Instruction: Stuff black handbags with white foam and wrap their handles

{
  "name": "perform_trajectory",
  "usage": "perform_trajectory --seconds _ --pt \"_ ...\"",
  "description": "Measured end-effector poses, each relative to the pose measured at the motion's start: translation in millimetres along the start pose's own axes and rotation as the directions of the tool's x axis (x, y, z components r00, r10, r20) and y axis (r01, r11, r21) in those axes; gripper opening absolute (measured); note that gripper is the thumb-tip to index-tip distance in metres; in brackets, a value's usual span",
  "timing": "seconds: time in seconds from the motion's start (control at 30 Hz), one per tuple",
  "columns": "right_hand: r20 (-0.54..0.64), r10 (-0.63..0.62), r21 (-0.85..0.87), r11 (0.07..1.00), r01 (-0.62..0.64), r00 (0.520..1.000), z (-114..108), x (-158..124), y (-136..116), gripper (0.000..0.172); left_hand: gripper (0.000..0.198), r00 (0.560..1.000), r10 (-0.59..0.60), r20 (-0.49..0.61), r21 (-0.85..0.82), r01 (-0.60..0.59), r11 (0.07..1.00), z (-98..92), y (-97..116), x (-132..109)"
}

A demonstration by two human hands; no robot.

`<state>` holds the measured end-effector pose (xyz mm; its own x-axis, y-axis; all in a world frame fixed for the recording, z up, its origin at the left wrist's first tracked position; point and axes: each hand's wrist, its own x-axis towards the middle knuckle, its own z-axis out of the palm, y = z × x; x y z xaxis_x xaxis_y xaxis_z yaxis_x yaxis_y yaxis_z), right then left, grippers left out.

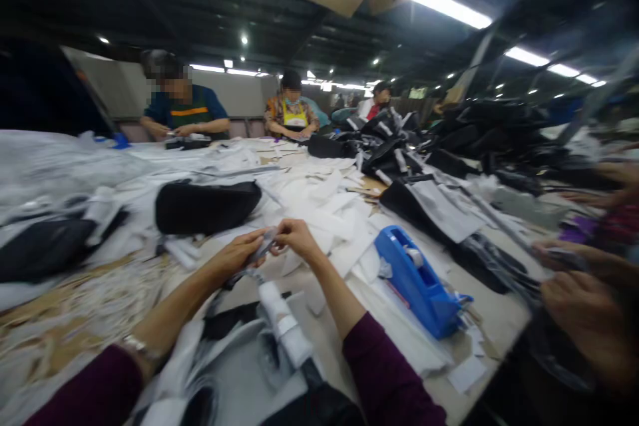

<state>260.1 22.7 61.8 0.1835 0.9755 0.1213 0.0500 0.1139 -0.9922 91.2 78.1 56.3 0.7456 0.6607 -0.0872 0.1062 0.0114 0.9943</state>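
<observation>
My left hand [243,251] and my right hand [295,239] meet over the middle of the table. Both pinch a small grey, partly shiny strip [263,246]; blur hides its exact kind. Just below the hands, close to my body, lies a grey and black bag-like piece [234,359]. A strap or handle wrapped in white [283,319] runs across it. Beyond my left hand a black pouch-shaped piece [207,208] rests on white sheets [324,213].
A blue tape dispenser [419,283] stands right of my right arm. Cream scraps [100,306] cover the left side. Black bags [394,146] are heaped at the back right. A co-worker's hands [579,286] are at the right edge; several people sit across the table.
</observation>
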Motion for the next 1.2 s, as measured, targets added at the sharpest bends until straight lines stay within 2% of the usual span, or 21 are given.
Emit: perform_trajectory --seconds 0.1,0.27,0.47,0.67,0.83,0.93,1.03,1.13,1.2 --pt "0.015 -0.018 0.056 0.998 0.017 1.0 1.3 3.2 12.8 0.015 0.063 0.997 0.014 0.073 -0.055 -0.01 0.998 1.3 -0.3 -1.3" --pt "-0.009 -0.067 0.047 0.997 0.067 0.998 2.9 -0.7 17.6 0.014 0.053 0.992 0.053 0.114 -0.094 -0.042 0.995 8.8 7.3 -10.8" --pt "-0.026 -0.1 0.076 0.992 0.102 0.995 6.0 -3.4 11.6 0.027 0.053 0.989 0.082 0.124 -0.083 -0.072 0.994 11.6 7.6 -9.4" --pt "0.014 -0.048 0.138 0.989 0.046 0.999 5.4 -9.0 4.0 0.031 0.043 0.998 0.066 0.023 -0.088 -0.064 0.994 7.6 -0.8 -4.4" --pt "0.024 -0.018 0.089 0.996 0.016 1.0 9.2 -8.8 1.1 0.029 0.039 0.994 0.037 -0.1 -0.06 -0.043 0.997 7.5 -0.1 -6.1" --pt "-0.085 -0.073 -0.039 0.997 0.07 0.994 18.7 -10.4 -1.2 0.028 0.037 0.992 0.045 -0.117 -0.042 -0.05 0.998 9.1 3.5 -6.7" --pt "-0.261 -0.138 -0.166 0.981 0.096 0.955 22.3 -23.6 -10.6 0.021 0.036 0.993 0.059 -0.104 -0.024 -0.061 0.998 11.1 8.6 -8.4" --pt "-0.355 -0.188 -0.239 0.965 0.106 0.916 3.6 -57.8 -29.8 0.017 0.035 0.99 0.051 -0.128 0.002 -0.051 0.999 11.9 15.0 -9.4" --pt "-0.366 -0.246 -0.298 0.945 0.138 0.897 -24.8 -94.0 -44.4 0.016 0.034 0.99 0.025 -0.139 -0.001 -0.026 1.0 11.8 19.5 -8.6"
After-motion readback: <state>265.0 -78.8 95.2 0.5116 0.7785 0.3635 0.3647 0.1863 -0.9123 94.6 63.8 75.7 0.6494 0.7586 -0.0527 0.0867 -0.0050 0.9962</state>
